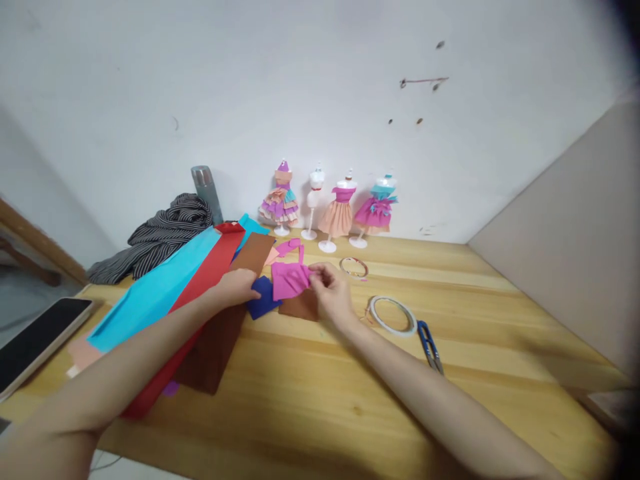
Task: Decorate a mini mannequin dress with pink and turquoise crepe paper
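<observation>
My right hand [333, 293] pinches the right edge of a magenta piece of crepe paper [287, 281], raised a little and wrinkled at the pinched side. The left corner of a dark blue piece of paper [263, 305] is between the thumb and fingers of my left hand [240, 287]. The magenta piece overlaps the blue one. Below them a brown square [303, 308] lies on the wooden table [310, 387]. Long brown [215, 353], red [200, 280] and light blue [150, 293] sheets lie under my left forearm.
Several small mannequins, among them one in a peach skirt [336, 219], stand by the wall. Tape rolls [415, 323] and blue thread snips [429, 343] lie to the right. A flask [207, 193], striped cloth [160, 230] and phone [37, 343] are at left.
</observation>
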Demonstrator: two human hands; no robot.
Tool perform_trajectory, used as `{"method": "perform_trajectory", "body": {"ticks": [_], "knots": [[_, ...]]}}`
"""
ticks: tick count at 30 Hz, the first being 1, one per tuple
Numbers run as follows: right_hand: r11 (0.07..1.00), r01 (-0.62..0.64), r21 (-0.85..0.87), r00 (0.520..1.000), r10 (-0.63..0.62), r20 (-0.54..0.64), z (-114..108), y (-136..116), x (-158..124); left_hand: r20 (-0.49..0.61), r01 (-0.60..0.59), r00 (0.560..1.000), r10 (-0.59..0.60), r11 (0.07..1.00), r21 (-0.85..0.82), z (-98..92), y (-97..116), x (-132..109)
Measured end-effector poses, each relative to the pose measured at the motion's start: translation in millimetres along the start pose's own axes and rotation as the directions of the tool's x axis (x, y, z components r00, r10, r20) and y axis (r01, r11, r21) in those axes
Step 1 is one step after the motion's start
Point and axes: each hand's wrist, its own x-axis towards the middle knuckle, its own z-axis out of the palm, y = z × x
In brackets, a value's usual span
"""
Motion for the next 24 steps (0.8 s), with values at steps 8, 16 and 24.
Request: {"method": "perform_trajectory", "body": {"ticks": [8,16,24], "knots": [[0.997,0.06,-0.049,0.986,-0.051,0.161,-7.4,4.5,12.0,0.053,0.022,0.998,-0.028,0.994,0.105,-3.6,3.2,-2.1],[0.962,0.178,-0.209,0.852,-0.044,0.521,-27.3,-4.2,-18.7,-0.024,0.046,0.999,-0.044,0.99,0.13,-57.0,-5.9,-32.1],[0.995,0.019,-0.094,0.83,0.037,0.556,-38.1,-15.4,-19.8,0.091,-0.07,0.994,0.054,0.982,0.177,-43.5,8.7,-22.4]]}}
